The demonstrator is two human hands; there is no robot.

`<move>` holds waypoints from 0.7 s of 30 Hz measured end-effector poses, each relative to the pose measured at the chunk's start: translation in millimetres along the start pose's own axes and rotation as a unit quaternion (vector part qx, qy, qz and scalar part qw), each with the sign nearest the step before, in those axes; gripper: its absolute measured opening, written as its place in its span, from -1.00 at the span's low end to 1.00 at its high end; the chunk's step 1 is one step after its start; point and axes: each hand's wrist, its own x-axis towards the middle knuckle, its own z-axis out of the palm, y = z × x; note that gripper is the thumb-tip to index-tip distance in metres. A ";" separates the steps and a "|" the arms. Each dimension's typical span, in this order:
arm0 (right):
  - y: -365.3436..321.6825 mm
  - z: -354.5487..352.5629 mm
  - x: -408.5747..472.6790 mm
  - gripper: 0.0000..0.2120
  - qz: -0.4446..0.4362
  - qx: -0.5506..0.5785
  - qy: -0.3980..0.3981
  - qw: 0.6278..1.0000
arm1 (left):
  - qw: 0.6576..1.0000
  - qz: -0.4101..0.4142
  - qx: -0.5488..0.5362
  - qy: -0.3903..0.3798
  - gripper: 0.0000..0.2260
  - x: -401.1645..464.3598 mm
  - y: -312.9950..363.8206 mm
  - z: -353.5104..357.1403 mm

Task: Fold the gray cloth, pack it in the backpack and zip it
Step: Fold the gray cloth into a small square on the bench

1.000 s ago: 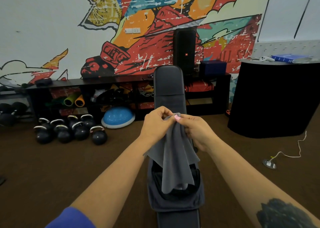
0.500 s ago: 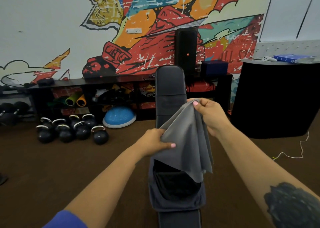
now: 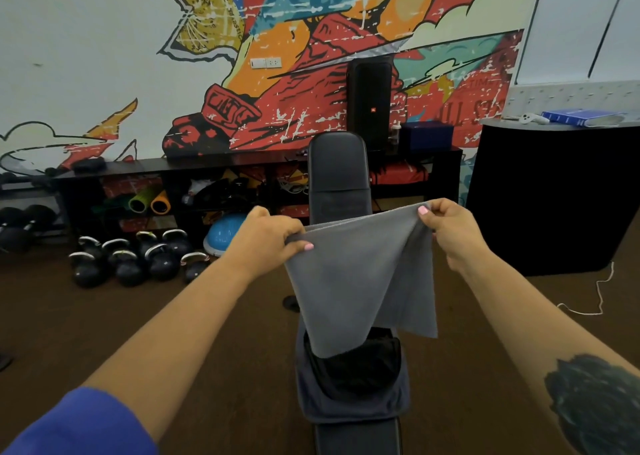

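Soft gray rectangular cloth (image 3: pixel 360 278) held up in the air above the long black padded workout bench (image 3: pixel 337 174), spread flat between two bare hands. Left hand (image 3: pixel 266 243) closed on the cloth's upper left corner, thumb with pink-painted nail pressed over the front of the fabric, remaining fingers curled behind it. Right hand (image 3: pixel 450 229) closed on the upper right corner, slightly higher than the left, fabric pinched between thumb and fingers, one pink nail showing at the edge. Top edge of the cloth stretched nearly taut from one hand to the other, sloping gently up toward the right hand. Below the hands, cloth hanging in two layers: a front panel narrowing down to a lower edge over the bench, and a back panel dropping to a lower right corner just off the bench's right side. Dark navy fabric backpack (image 3: pixel 351 385) lying on the bench directly beneath the cloth, main compartment unzipped and gaping, black lining exposed. Lower edge of the front panel overlapping the backpack's opening in this view; contact between the two cannot be told. Row of black kettlebells (image 3: pixel 135 260) on the brown floor to the left of the bench, well apart from it. Black curved counter (image 3: pixel 554 195) to the right of the bench. Left forearm ending in a blue sleeve (image 3: pixel 79 423); dark tattoo on the right forearm.
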 end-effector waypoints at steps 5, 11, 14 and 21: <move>4.2 0.3 -6.5 -0.76 0.014 -0.017 0.016 1.000 | 0.999 0.011 0.021 0.030 -0.79 14.4 -4.2 -15.8; 1.7 -6.1 -13.7 -0.76 0.041 -0.015 -0.038 0.998 | 0.998 0.038 0.029 0.029 -0.81 23.4 -2.6 -33.6; -4.5 -6.6 -16.5 -0.78 0.041 0.013 -0.088 0.995 | 1.000 0.017 0.004 -0.006 -0.80 24.2 -2.1 -38.3; -18.9 -8.8 -22.5 -0.85 0.024 -0.024 -0.157 0.987 | 0.993 -0.059 0.018 -0.102 -0.49 26.8 1.9 -43.4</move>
